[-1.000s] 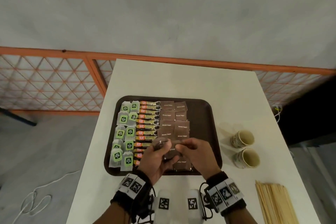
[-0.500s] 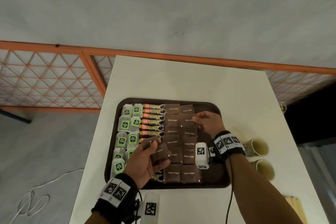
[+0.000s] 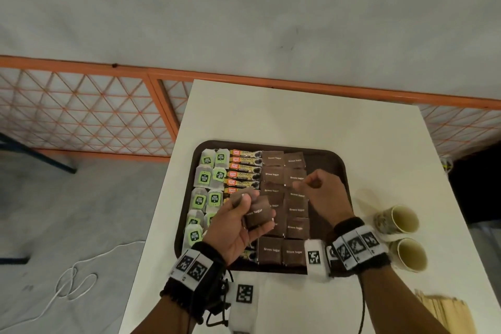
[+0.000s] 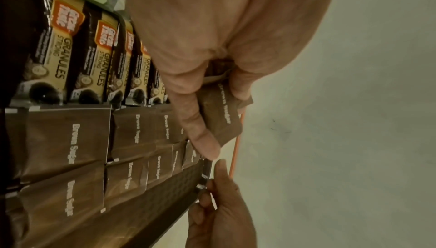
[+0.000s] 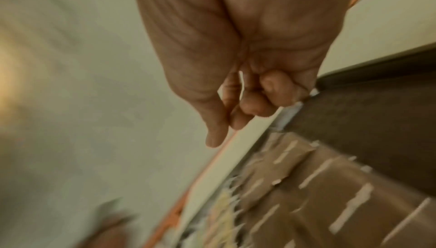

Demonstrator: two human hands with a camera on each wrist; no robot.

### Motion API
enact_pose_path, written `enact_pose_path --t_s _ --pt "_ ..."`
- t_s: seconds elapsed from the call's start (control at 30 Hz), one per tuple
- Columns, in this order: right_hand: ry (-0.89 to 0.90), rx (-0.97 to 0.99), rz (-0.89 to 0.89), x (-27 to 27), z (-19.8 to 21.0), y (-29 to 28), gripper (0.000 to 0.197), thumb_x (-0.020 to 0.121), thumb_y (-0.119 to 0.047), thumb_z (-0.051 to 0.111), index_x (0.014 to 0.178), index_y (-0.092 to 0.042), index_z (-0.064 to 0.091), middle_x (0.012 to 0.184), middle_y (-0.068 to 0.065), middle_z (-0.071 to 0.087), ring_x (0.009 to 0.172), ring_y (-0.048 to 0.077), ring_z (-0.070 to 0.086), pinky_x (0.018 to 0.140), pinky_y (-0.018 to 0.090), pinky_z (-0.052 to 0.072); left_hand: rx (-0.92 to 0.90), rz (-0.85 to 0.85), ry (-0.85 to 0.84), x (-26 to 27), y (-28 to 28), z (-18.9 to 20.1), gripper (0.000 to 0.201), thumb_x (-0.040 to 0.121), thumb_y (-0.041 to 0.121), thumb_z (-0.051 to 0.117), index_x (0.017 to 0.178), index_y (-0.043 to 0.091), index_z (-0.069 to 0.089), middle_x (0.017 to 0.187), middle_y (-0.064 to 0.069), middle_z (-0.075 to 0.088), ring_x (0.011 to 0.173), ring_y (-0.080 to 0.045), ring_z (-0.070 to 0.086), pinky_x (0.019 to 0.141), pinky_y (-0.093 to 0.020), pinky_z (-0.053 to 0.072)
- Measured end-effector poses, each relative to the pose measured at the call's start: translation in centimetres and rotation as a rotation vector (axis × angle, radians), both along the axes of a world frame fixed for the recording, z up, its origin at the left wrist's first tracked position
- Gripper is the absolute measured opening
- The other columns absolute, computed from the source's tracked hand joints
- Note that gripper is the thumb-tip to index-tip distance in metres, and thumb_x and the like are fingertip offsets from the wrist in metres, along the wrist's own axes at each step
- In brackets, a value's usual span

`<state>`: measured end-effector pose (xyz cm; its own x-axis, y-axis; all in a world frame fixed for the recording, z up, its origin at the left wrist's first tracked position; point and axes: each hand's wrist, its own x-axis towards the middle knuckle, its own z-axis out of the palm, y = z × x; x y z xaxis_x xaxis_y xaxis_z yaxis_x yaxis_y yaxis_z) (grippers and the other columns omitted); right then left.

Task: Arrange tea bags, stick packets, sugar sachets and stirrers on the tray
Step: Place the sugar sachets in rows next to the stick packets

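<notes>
A dark brown tray holds green-label tea bags at the left, stick packets in the middle and brown sugar sachets in two columns to their right. My left hand hovers over the tray's near left. It grips a small stack of brown sugar sachets, thumb on top, as the left wrist view shows. My right hand hangs above the sachet columns. Its fingers are curled and nothing shows in them. Wooden stirrers lie off the tray at the near right.
Two paper cups stand on the white table just right of the tray. An orange lattice fence runs behind the table, and a white cable lies on the floor at the left.
My right hand left a sachet in the far right column and has drawn back toward my left hand. The left hand has kept its stack, almost in place.
</notes>
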<state>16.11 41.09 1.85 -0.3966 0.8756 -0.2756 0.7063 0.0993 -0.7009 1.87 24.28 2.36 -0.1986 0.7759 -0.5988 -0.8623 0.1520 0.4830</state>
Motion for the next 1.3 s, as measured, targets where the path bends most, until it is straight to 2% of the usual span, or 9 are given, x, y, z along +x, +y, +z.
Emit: enact_pose_path --t_s 0.13,0.23,0.4,0.53,0.77,0.9,1.07,1.2,1.3 --pt "0.085 -0.047 0.199 0.2 2.7 -5.0 0.026 0.08 -0.049 0.071 0.083 -0.024 0.066 0.075 -0.005 0.067 0.066 0.004 0.061 0.061 0.019 0.049 -0.017 -0.011 0.033 1.3 0.4 0.4 0.02 0.101 0.019 0.047 0.099 0.01 0.065 0.115 -0.021 0.063 0.093 -0.036 0.069 0.07 -0.044 0.063" --pt "0.084 0.005 0.213 0.6 1.6 -7.5 0.023 0.076 -0.04 0.077 0.077 -0.02 0.066 0.07 -0.003 0.065 0.061 0.003 0.056 0.059 0.018 0.045 -0.043 -0.065 0.094 2.3 0.2 0.6 0.017 0.101 0.015 0.047 0.105 0.008 0.062 0.101 -0.017 0.071 0.081 -0.025 0.072 0.07 -0.042 0.063" --pt "0.153 -0.034 0.111 2.0 0.2 -8.0 0.013 0.082 -0.035 0.074 0.075 -0.025 0.071 0.069 -0.011 0.069 0.067 0.004 0.063 0.063 0.015 0.047 -0.087 -0.115 0.212 2.8 -1.1 0.1 0.015 0.095 0.006 0.058 0.108 0.008 0.063 0.114 -0.016 0.069 0.101 -0.034 0.07 0.071 -0.04 0.061" --pt "0.131 -0.086 0.159 1.9 -0.1 -8.8 0.01 0.084 -0.03 0.073 0.078 -0.023 0.073 0.07 -0.009 0.069 0.067 0.005 0.064 0.066 0.02 0.052 -0.135 -0.094 0.258 2.7 -1.4 -0.3 0.01 0.094 0.008 0.06 0.102 0.011 0.066 0.108 -0.014 0.072 0.097 -0.033 0.071 0.07 -0.04 0.062" --pt "0.158 -0.253 -0.074 -0.9 -0.9 -4.1 0.009 0.09 -0.015 0.068 0.087 -0.007 0.071 0.073 0.008 0.072 0.053 0.003 0.058 0.055 0.017 0.049 -0.219 -0.014 0.231 0.4 -2.6 -1.5 0.014 0.1 0.014 0.051 0.107 0.009 0.062 0.118 -0.027 0.06 0.092 -0.04 0.07 0.07 -0.044 0.062" --pt "0.111 -0.365 -0.215 -3.2 -3.4 -2.0 0.017 0.088 -0.011 0.071 0.093 0.006 0.069 0.062 0.004 0.064 0.041 0.002 0.055 0.043 0.016 0.044 -0.213 -0.029 0.108 -1.2 -3.5 -1.5 0.029 0.101 0.002 0.038 0.121 0.013 0.056 0.119 -0.031 0.061 0.089 -0.04 0.069 0.075 -0.05 0.06" --pt "-0.119 -0.16 -0.203 -4.4 -5.8 -1.5 0.019 0.082 -0.024 0.077 0.082 -0.005 0.073 0.079 0.004 0.072 0.07 0.012 0.064 0.067 0.025 0.051 -0.158 -0.138 0.097 -2.6 -4.3 -1.4 0.043 0.097 -0.011 0.03 0.124 0.012 0.054 0.114 -0.026 0.067 0.099 -0.041 0.07 0.077 -0.054 0.06" --pt "-0.177 -0.104 -0.156 -4.3 -5.8 -1.6 0.024 0.081 -0.034 0.076 0.072 -0.014 0.066 0.087 0.005 0.07 0.083 0.016 0.064 0.07 0.025 0.045 -0.113 -0.211 0.066 -3.3 -4.9 -0.9 0.04 0.1 -0.009 0.032 0.129 0.011 0.052 0.121 -0.028 0.064 0.102 -0.043 0.069 0.074 -0.053 0.061" --pt "-0.146 -0.03 -0.136 -4.0 -4.2 -2.1 0.027 0.083 -0.036 0.072 0.071 -0.015 0.062 0.079 0.003 0.068 0.077 0.018 0.064 0.07 0.03 0.052 -0.075 -0.255 0.088 -3.3 -5.1 -0.6 0.04 0.101 -0.008 0.034 0.129 0.012 0.052 0.121 -0.029 0.064 0.103 -0.043 0.068 0.072 -0.051 0.061"
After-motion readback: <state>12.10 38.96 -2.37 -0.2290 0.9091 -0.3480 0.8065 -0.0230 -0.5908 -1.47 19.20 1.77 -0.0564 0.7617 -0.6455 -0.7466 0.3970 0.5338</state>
